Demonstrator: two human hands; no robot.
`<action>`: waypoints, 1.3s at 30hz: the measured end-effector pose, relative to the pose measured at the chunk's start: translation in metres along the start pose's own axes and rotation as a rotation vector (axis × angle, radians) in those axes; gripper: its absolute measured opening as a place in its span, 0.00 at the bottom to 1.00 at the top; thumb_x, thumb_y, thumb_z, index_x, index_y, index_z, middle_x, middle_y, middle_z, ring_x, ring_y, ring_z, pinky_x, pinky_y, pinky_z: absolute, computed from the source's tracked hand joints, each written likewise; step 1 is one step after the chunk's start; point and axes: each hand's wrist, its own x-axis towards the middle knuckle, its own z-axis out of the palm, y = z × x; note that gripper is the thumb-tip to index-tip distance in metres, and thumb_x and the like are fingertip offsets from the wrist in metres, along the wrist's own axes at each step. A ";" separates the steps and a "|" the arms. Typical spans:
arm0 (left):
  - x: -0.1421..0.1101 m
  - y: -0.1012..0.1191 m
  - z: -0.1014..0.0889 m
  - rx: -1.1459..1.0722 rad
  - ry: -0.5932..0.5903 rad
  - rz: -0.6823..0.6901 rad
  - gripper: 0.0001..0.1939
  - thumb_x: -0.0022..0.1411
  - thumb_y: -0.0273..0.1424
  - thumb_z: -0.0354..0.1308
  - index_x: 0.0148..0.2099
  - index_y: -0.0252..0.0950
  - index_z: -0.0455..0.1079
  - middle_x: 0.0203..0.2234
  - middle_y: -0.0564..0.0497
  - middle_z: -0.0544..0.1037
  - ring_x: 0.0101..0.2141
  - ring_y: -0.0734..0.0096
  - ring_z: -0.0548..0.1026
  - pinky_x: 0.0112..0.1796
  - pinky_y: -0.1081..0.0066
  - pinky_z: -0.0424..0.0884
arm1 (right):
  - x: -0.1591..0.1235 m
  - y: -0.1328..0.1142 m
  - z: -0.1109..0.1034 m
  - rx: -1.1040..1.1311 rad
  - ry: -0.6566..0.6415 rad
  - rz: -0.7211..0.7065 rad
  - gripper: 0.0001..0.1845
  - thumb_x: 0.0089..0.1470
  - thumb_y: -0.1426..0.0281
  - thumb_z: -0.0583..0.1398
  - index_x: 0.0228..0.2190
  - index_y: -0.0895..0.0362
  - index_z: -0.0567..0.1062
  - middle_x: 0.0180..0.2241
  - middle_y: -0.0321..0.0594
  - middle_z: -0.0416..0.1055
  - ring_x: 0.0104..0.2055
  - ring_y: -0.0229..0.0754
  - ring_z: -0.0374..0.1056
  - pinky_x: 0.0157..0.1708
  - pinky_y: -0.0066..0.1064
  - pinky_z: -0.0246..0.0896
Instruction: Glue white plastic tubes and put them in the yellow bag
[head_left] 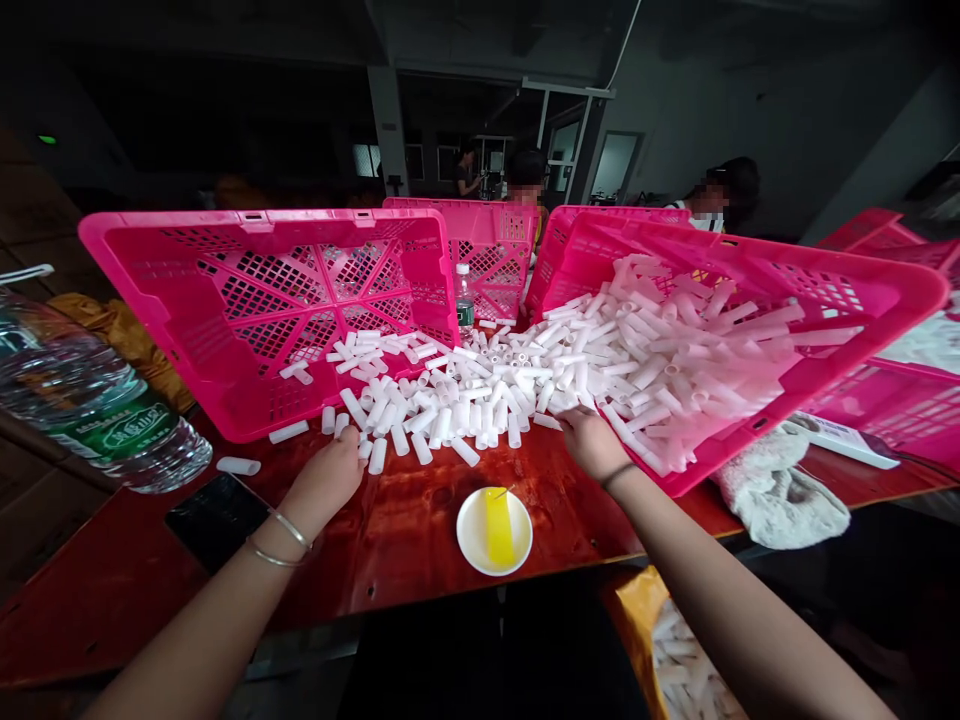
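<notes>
With the white dish (pixel 471 530) as the clock's centre, the left pink crate (pixel 262 224) lies on its side at ten o'clock, just a scattering of white tubes (pixel 441 425) inside it. Also near ten, the left hand (pixel 337 470) sits at the heap's near edge, fingers bunched against tubes; whether it grips one cannot be told. At twelve, a jumbled spread covers the red table (pixel 405 545). The right hand (pixel 591 442), at two o'clock, has its fingers drawn narrowly together by the heap's right side; any hold is hidden. Beyond, the tipped right pink crate (pixel 900 285) remains heavily loaded, so plenty seems left to handle, little finished. The tubes look short, hollow, smooth and slightly translucent, pointing every way.
</notes>
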 end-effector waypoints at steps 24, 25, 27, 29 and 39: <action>-0.103 0.094 0.048 -0.734 -0.079 0.439 0.50 0.43 0.47 0.70 0.62 0.38 0.50 0.61 0.35 0.58 0.57 0.46 0.64 0.53 0.51 0.67 | -0.084 -0.039 0.028 0.484 -0.004 -0.558 0.14 0.60 0.73 0.54 0.47 0.56 0.71 0.43 0.50 0.70 0.45 0.47 0.70 0.45 0.40 0.69; -0.101 0.097 0.050 -0.721 -0.064 0.456 0.51 0.41 0.46 0.71 0.62 0.38 0.51 0.60 0.35 0.59 0.58 0.45 0.63 0.54 0.49 0.66 | -0.083 -0.037 0.032 0.466 0.028 -0.584 0.14 0.60 0.73 0.54 0.47 0.57 0.72 0.43 0.50 0.70 0.45 0.47 0.69 0.44 0.40 0.70; -0.099 0.100 0.052 -0.703 -0.033 0.470 0.49 0.39 0.43 0.73 0.61 0.39 0.54 0.58 0.37 0.63 0.57 0.45 0.64 0.54 0.47 0.64 | -0.085 -0.034 0.038 0.460 0.069 -0.632 0.13 0.61 0.74 0.53 0.44 0.57 0.73 0.42 0.50 0.69 0.45 0.47 0.69 0.43 0.40 0.70; -0.099 0.102 0.054 -0.704 -0.019 0.462 0.46 0.40 0.39 0.73 0.59 0.40 0.57 0.57 0.39 0.66 0.55 0.46 0.66 0.54 0.48 0.64 | -0.088 -0.033 0.041 0.510 0.067 -0.634 0.12 0.60 0.74 0.53 0.42 0.55 0.74 0.41 0.48 0.68 0.45 0.47 0.68 0.43 0.39 0.69; -0.100 0.101 0.057 -0.709 -0.010 0.431 0.44 0.39 0.37 0.73 0.58 0.42 0.59 0.55 0.43 0.69 0.53 0.50 0.69 0.53 0.52 0.66 | -0.098 -0.038 0.039 0.720 -0.020 -0.495 0.07 0.59 0.71 0.56 0.38 0.54 0.74 0.40 0.45 0.68 0.44 0.45 0.68 0.43 0.39 0.68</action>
